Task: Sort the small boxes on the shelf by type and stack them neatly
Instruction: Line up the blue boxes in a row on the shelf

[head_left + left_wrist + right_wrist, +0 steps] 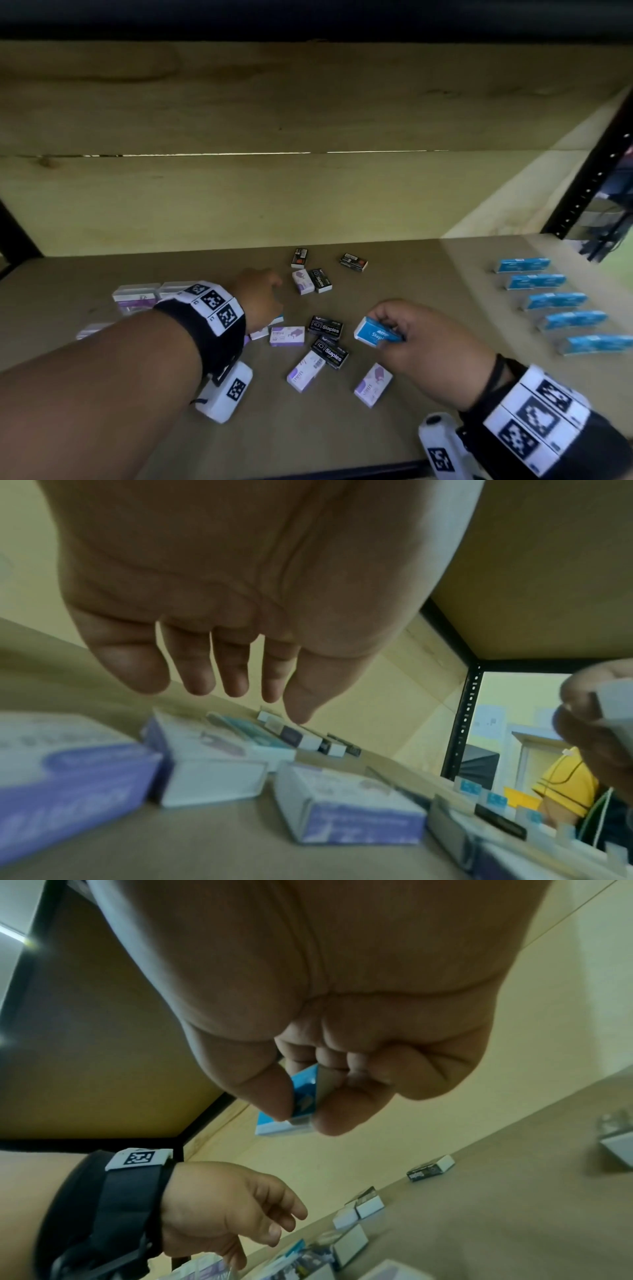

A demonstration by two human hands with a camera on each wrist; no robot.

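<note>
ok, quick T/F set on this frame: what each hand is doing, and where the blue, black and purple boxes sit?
1. The right hand pinches a blue box. True.
2. The left hand grips a black box. False: it hovers open over the loose boxes and holds nothing.
3. A blue row lies on the right of the shelf. True.
4. All black boxes are stacked. False: they lie scattered mid-shelf among purple boxes.
5. Purple stacks sit on the left. True.
</note>
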